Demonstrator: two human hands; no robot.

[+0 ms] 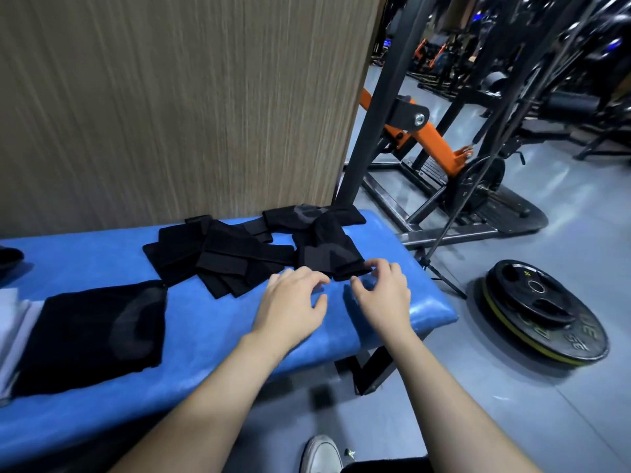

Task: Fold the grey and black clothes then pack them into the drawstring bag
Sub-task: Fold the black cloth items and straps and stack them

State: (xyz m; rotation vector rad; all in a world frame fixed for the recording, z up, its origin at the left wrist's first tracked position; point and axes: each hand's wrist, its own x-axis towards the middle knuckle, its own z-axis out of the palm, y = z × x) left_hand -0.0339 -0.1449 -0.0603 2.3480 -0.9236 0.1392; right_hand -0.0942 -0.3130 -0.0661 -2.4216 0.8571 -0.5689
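**Clothes at the bench end: a fold that can slip**

Clothes in black and grey are spread on the blue bench (191,336), and the piece being handled, a dark garment (324,247), lies at the right end, close to the rounded edge. Its near corner is touched by the right hand (384,295), whose fingers are curled at the hem; whether the cloth is really pinched cannot be told. The left hand (293,302) is held just beside it with fingers spread and relaxed, and nothing is gripped by it.

Several risks are judged from this. If only a thin edge is caught, the fabric can slide out and the fold can open. The strapped pile (218,257) overlaps this garment, so it may be dragged along. A pull toward the edge may drop the cloth to the floor near the weight plates (543,308). One folded black piece (95,332) is lying at the left. The drawstring bag is not clearly seen.
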